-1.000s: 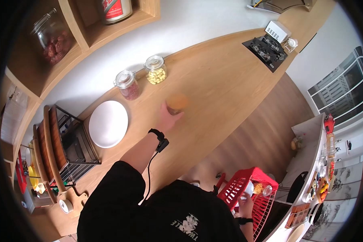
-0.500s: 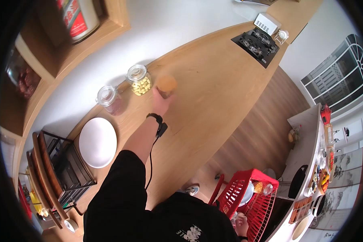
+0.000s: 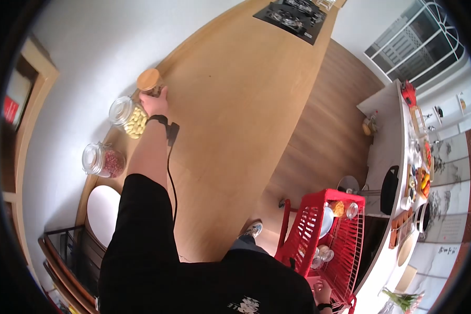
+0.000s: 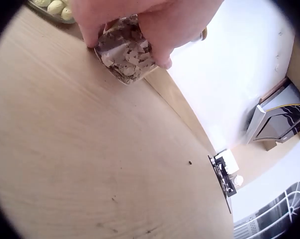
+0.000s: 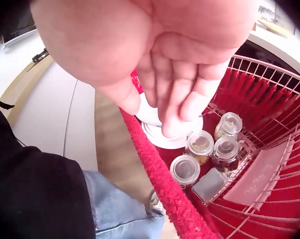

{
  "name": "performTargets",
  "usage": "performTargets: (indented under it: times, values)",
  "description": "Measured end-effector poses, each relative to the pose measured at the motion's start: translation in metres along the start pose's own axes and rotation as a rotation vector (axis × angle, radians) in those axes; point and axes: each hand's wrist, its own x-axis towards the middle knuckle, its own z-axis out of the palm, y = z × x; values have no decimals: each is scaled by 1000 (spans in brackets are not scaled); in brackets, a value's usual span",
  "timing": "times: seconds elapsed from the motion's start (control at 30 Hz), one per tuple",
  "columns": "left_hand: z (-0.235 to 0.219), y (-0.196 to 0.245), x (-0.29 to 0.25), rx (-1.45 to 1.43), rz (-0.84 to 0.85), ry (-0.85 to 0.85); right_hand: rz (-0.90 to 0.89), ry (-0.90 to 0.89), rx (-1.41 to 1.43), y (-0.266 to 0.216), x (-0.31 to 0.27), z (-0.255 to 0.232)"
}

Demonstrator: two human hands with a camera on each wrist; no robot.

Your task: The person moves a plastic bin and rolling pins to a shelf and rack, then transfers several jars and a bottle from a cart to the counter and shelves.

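My left hand (image 3: 154, 103) grips a glass jar with a round wooden lid (image 3: 149, 79) at the wall side of the counter. Brown, flaky pieces show through the jar's glass (image 4: 127, 56) between thumb and fingers in the left wrist view. Right beside that hand is a clip-top jar of pale yellow nuts or beans (image 3: 135, 123). Farther along the wall stands a clip-top jar of small reddish beans (image 3: 110, 161). Over the red shopping cart (image 3: 319, 209) is my right hand (image 5: 174, 69), its fingers relaxed, slightly bent and holding nothing.
Inside the cart sit several clip-top jars (image 5: 199, 143) and white plates (image 5: 162, 134). A white plate (image 3: 103, 212) leans near a dark rack (image 3: 73, 256) on the left. The gas stove (image 3: 293, 18) is at the counter's far end. A wooden wall shelf (image 3: 39, 78) juts in at upper left.
My left hand has carried the wooden-lidded jar toward the wall, past the jar of pale yellow pieces. The head view has shifted along the counter. My right hand stays at the cart.
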Motion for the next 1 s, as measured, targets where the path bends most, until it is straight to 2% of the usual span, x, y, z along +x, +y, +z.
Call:
performTargets:
  times: [0.1,0.2,0.3,0.33,0.37,0.4,0.43,0.47,0.5,0.53,0.57,0.6,0.63,0.67,0.7,0.73,0.77,0.8,0.83,0.87,0.93,0.97,1.0]
  values:
    - [-3,11,1,117,-56,18,15,9,-101,-13,-12,0]
    - [-2,11,1,108,-45,16,-11,36,-144,-23,-15,2]
    - [8,-7,2,160,-131,21,-33,79,-162,-27,-15,3]
    - [12,-28,6,161,-126,11,11,25,-101,-28,-4,2]
    - [27,-57,-1,367,66,75,87,-16,-34,-21,-12,2]
    - [26,-51,-21,560,261,148,-23,27,-35,-29,-5,3]
    - [14,-46,-34,444,145,-79,-113,65,-54,-32,0,2]
    - [-26,-5,-59,328,22,-324,-70,45,-51,-27,5,3]
    - [-44,15,-70,459,69,-549,58,39,-136,-32,11,4]
    - [-61,37,-94,464,195,-652,-29,65,-140,-36,16,-1]
    - [-52,1,-101,285,446,-506,-74,110,-30,-62,21,-10]
    - [-53,-2,-120,403,442,-514,-66,179,-20,-66,29,-13]
    - [-60,13,-147,381,438,-610,-17,228,36,-67,40,-17]
    - [-73,32,-172,369,433,-703,-88,304,62,-85,49,-31]
    - [-87,51,-198,382,503,-835,11,312,63,-84,58,-41]
    - [-100,70,-227,397,573,-950,14,375,29,-92,64,-57]
    - [-112,82,-254,393,596,-983,5,459,77,-101,71,-71]
    - [-126,93,-278,540,675,-1036,58,461,156,-104,76,-85]
    - [-134,104,-297,690,755,-1077,15,512,164,-98,84,-95]
    - [-139,116,-312,698,777,-1090,-16,544,141,-98,90,-107]
    - [-142,132,-336,978,582,-1246,2,559,161,-91,104,-125]
    - [-138,104,-329,992,600,-1257,-5,562,114,-86,112,-132]
    - [-130,48,-306,873,659,-1246,-9,561,66,-77,119,-136]
